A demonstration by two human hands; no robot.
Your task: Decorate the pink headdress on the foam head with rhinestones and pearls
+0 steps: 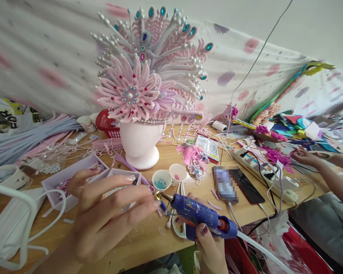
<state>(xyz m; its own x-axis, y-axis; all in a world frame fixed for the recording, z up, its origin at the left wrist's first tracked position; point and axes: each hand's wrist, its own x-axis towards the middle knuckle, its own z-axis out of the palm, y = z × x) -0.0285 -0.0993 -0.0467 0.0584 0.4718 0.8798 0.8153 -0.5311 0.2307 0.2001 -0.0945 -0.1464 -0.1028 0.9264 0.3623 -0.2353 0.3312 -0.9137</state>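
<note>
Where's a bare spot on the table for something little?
The table is mostly bare near its front edge, between the left hand and the scissors. Another small patch lies between the black phone, the glue gun and that edge. It's crowded on the right, around the power strip, and left, with boxes and fluffy stems.

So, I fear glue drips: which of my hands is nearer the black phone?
Right. Your right hand, around the glue gun, is this side of the black phone, to its left; your left hand is farther left.

Head-worn view, facing forward and down, close behind the hands (105,213), table (144,238) beyond
</note>
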